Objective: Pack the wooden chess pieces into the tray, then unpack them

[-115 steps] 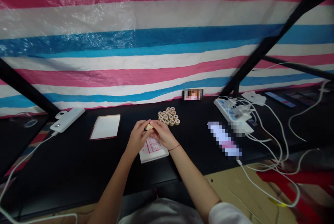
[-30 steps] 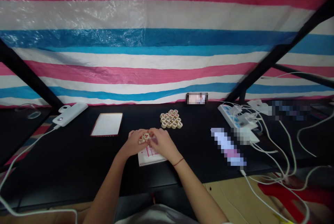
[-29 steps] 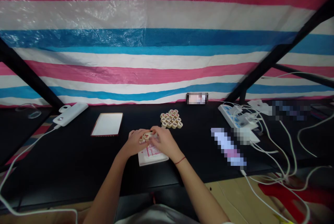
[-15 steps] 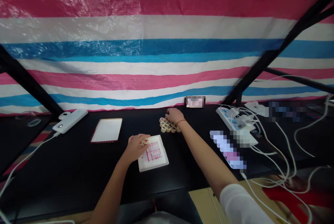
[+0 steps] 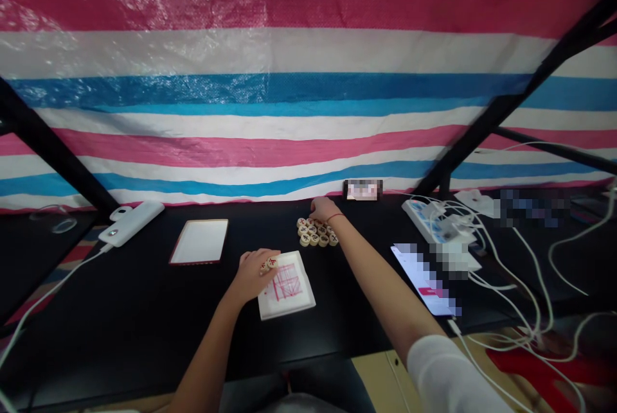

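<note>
My left hand [image 5: 255, 275] is over the left edge of a shallow white box [image 5: 307, 306] with red line marks inside. Its fingers are curled around Chinese chess pieces [image 5: 272, 263], two of them showing red characters. Farther back, several more round cream-coloured chess pieces [image 5: 314, 239] stand packed together in rows on the black table. My right hand [image 5: 324, 209] reaches to the back of this group with its fingers pinched together and pointing down. What lies between those fingertips is hidden.
A white lid with a red rim [image 5: 200, 243] lies to the left, near a white device with a cable [image 5: 132, 223]. On the right are a phone [image 5: 421, 281] and a power strip [image 5: 419, 220] with tangled white cables. Another phone [image 5: 363, 190] leans at the back.
My right hand has shifted slightly up and back along the piece group, uncovering more of the pieces. My left hand keeps its hold over the box. The whole view has moved slightly.
</note>
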Available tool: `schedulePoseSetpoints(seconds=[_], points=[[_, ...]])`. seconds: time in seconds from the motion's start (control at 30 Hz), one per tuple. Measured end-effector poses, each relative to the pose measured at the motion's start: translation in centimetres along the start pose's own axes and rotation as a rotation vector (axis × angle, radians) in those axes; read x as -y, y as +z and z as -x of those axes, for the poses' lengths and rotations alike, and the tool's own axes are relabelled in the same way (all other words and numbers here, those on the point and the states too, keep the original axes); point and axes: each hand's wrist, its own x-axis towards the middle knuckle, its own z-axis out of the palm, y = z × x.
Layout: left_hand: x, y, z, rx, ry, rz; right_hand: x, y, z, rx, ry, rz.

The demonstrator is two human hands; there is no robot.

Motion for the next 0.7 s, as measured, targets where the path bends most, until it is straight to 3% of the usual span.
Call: schedulePoseSetpoints(seconds=[0.27, 0.43, 0.57, 0.67, 0.7], points=[[0.1, 0.1, -0.1, 0.013, -0.012, -0.012, -0.4, 0.7, -0.3, -0.069, -0.003, -0.029], [0.2, 0.1, -0.1, 0.002, -0.002, -0.004, 0.0, -0.3, 0.0, -0.089, -0.012, -0.078], [0.3, 0.1, 0.0, -0.004, 0.019, -0.002, 1.4, -1.3, 2.8, -0.192, -0.100, -0.175], [0.5, 0.4, 0.0, -0.052, 0.065, 0.026, 3.5, -0.3, 6.6, -0.237, -0.264, -0.319], [0.6, 0.5, 0.1, -0.088, 0.096, 0.041, 4.2, 0.5, 8.1, -0.234, -0.362, -0.486]])
